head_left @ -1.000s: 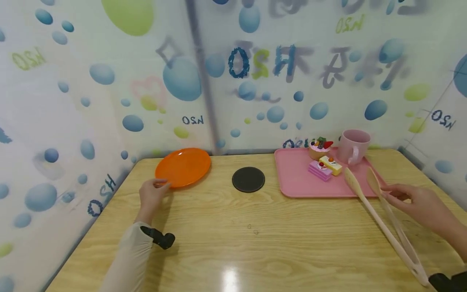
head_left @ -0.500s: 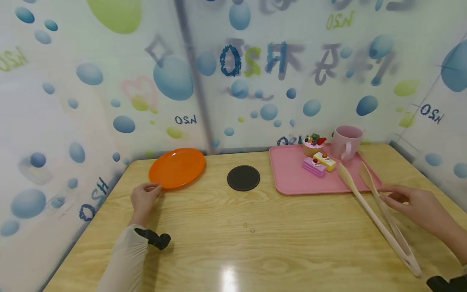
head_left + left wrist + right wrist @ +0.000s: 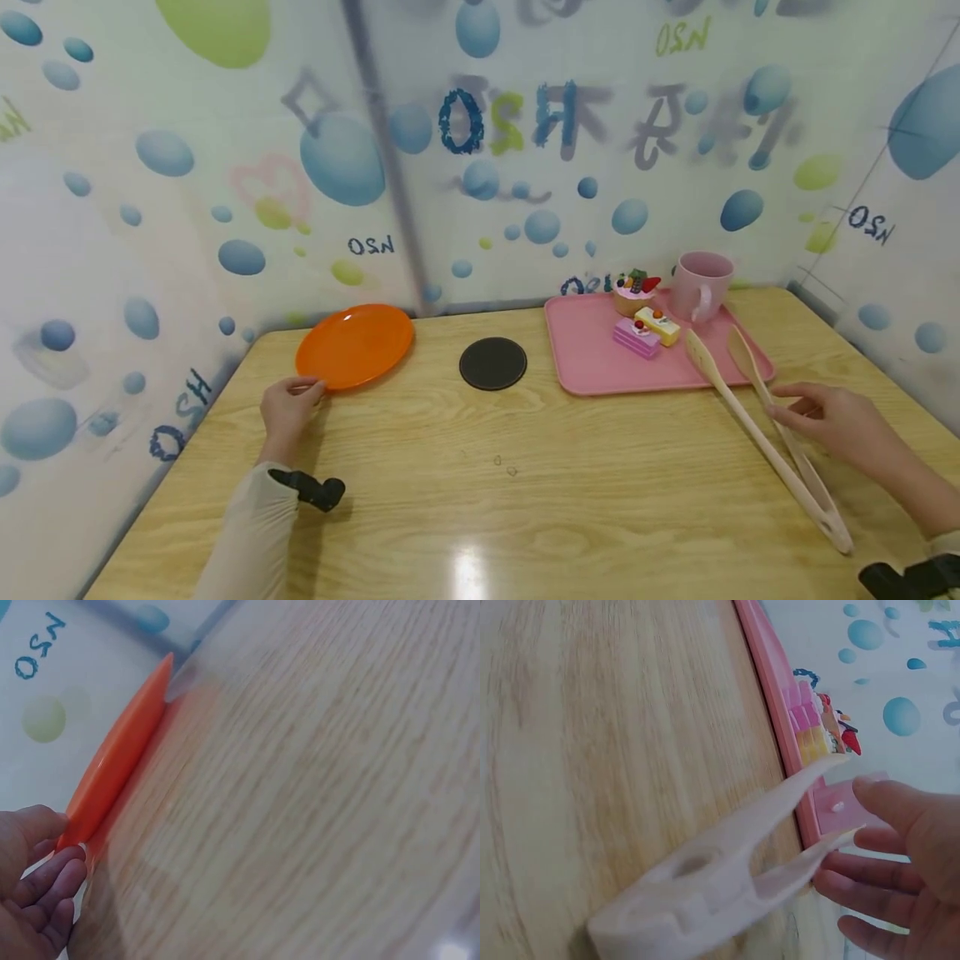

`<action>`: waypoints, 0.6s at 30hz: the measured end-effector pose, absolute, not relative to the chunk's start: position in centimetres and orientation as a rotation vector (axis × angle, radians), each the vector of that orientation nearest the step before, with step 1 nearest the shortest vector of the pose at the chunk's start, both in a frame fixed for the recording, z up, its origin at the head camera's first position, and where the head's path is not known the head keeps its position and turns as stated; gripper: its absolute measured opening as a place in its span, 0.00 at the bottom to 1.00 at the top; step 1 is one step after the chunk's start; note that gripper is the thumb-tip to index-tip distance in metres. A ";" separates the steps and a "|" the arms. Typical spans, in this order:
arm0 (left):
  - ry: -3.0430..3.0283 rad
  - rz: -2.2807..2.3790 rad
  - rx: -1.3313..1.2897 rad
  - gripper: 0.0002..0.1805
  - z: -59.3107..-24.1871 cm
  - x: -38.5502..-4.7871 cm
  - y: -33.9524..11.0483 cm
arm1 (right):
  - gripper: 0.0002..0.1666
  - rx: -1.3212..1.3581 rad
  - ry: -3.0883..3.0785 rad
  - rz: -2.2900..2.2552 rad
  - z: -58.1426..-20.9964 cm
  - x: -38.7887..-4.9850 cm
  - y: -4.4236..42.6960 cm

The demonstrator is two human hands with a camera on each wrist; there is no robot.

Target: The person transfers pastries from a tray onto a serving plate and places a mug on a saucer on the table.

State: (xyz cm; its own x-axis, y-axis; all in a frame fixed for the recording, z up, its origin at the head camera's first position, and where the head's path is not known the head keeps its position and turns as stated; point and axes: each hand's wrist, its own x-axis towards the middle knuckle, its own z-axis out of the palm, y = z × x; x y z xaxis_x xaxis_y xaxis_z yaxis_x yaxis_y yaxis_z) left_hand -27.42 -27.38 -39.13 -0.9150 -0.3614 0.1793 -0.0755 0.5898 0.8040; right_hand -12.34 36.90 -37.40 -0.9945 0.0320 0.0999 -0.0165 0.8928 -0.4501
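We see the left hand pinching the near rim of an orange plate, thumb on top; the plate sits at the left back of the table, and we cannot tell whether its pinched edge is raised. We find the right hand relaxed, thumb and fingers parted beside one arm of the wooden tongs; we cannot tell whether they touch it. The tongs lie spread, joined end toward us, both tips over a pink tray. On that tray we have a purple cake slice and a yellow cake slice side by side, a fruit-topped cupcake just behind them and, at the back right, a pink mug. Between plate and tray we see a black round coaster, and behind it all a spotted wall
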 end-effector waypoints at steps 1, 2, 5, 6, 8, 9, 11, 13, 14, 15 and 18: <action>-2.500 -1.236 0.355 0.16 -39.1 -27.4 -27.4 | 0.31 -0.016 -2.956 0.704 -37.5 -12.4 36.8; -2.502 -1.238 0.356 0.16 -39.2 -27.4 -27.4 | 0.32 -0.023 -2.962 0.707 -37.5 -12.4 36.8; -2.514 -1.252 0.363 0.16 -39.2 -27.4 -27.3 | 0.35 -0.049 -2.987 0.725 -37.8 -12.3 36.6; -2.520 -1.261 0.370 0.17 -39.3 -27.4 -27.3 | 0.36 -0.057 -2.996 0.736 -37.9 -12.3 36.6; -2.528 -1.276 0.382 0.17 -39.3 -27.4 -27.3 | 0.39 -0.078 -3.010 0.747 -38.0 -12.2 36.5; -2.531 -1.276 0.382 0.17 -39.3 -27.4 -27.3 | 0.40 -0.090 -3.015 0.754 -38.0 -12.2 36.5; -2.531 -1.284 0.383 0.18 -39.3 -27.5 -27.3 | 0.43 -0.112 -3.022 0.759 -38.1 -12.2 36.4; -2.524 -1.287 0.386 0.18 -39.2 -27.5 -27.3 | 0.44 -0.116 -3.031 0.772 -38.1 -12.3 36.3; -2.521 -1.283 0.390 0.18 -39.2 -27.5 -27.3 | 0.45 -0.113 -3.039 0.786 -38.1 -12.4 36.3; -2.517 -1.281 0.398 0.18 -39.2 -27.5 -27.3 | 0.45 -0.111 -3.048 0.796 -38.2 -12.4 36.3; -2.521 -1.295 0.416 0.18 -39.3 -27.5 -27.2 | 0.47 -0.107 -3.069 0.799 -38.2 -12.4 36.3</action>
